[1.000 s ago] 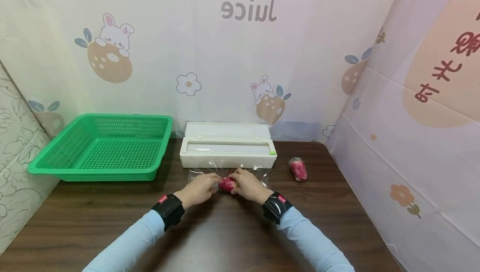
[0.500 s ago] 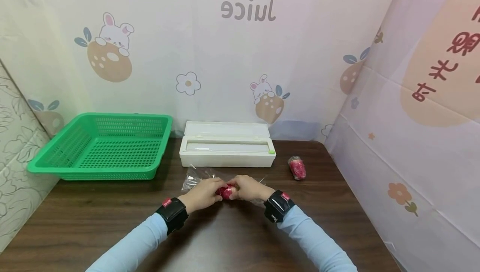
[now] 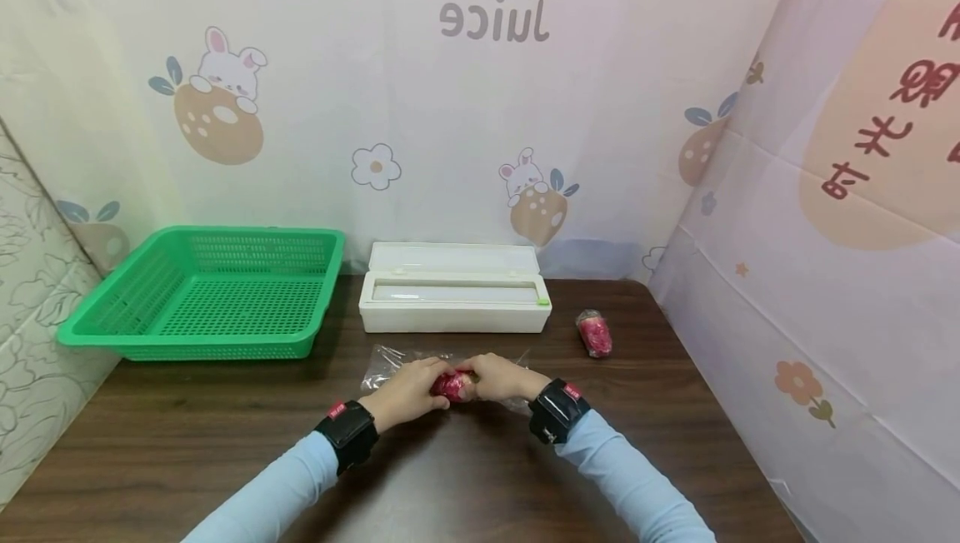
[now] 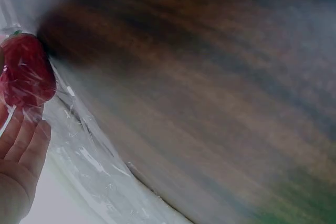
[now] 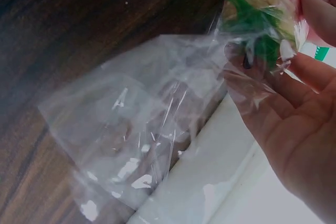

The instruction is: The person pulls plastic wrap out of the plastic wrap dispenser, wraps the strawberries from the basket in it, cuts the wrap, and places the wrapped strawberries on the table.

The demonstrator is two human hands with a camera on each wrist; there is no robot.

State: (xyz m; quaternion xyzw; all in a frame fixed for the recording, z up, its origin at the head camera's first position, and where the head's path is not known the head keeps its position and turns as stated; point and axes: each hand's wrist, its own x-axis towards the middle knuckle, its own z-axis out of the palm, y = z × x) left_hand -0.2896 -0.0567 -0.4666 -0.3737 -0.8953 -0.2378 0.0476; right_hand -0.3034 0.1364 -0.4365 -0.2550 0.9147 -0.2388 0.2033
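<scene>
Between both hands is a red strawberry (image 3: pixel 452 386) wrapped in clear film, its pale top and green leaves (image 5: pixel 268 45) showing in the right wrist view. My left hand (image 3: pixel 407 394) grips its left end, and my right hand (image 3: pixel 501 378) holds the leafy end between thumb and fingers. Loose cling film (image 5: pixel 126 135) spreads out from the leafy end; more film (image 3: pixel 380 366) shows beyond the left hand. Only part of the left hand (image 4: pixel 21 166) appears in the left wrist view, with the red side of the strawberry (image 4: pixel 29 74) above its fingers.
Behind the hands stands a white cling film box (image 3: pixel 453 321) with its lid raised. A second film-wrapped red piece (image 3: pixel 595 335) lies to the right on the brown table (image 3: pixel 420 476). At the left sits a green basket (image 3: pixel 217 350), near the patterned back wall.
Both hands have drawn the strawberry slightly toward the person, away from the white box. The film, earlier spread before the box, is now gathered around the strawberry and hands.
</scene>
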